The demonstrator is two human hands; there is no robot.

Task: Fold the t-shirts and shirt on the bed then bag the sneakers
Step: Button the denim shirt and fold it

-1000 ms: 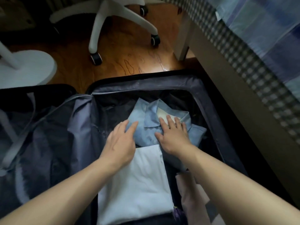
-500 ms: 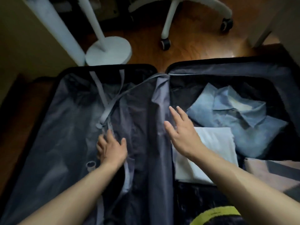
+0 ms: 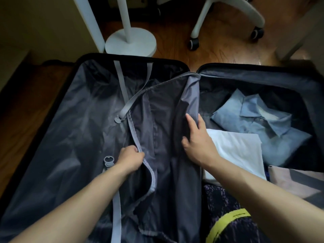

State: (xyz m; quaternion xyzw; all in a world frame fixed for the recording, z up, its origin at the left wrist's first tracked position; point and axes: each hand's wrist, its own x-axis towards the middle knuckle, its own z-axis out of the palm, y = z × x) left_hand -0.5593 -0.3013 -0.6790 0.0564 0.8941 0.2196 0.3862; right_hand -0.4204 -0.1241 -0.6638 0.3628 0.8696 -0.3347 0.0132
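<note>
An open suitcase [image 3: 52, 120] is laid on a wooden floor [image 3: 175, 41]. A folded blue shirt [image 3: 259, 123] and white t-shirt [image 3: 236, 151] are packed in its right half. The divider's edge [image 3: 138, 146] is gripped by the left hand [image 3: 130, 159]; the right hand [image 3: 198, 146] is rested on it, fingers released.

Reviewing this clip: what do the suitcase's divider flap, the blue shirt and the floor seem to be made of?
Divider flap, gripped at its edge by the left hand: thin grey synthetic lining, likely nylon or polyester, with a slight sheen and fine wrinkles. Blue shirt: soft woven cotton or chambray by its look, matte, with a structured collar. Floor: glossy brown wood or laminate, grain visible.
</note>
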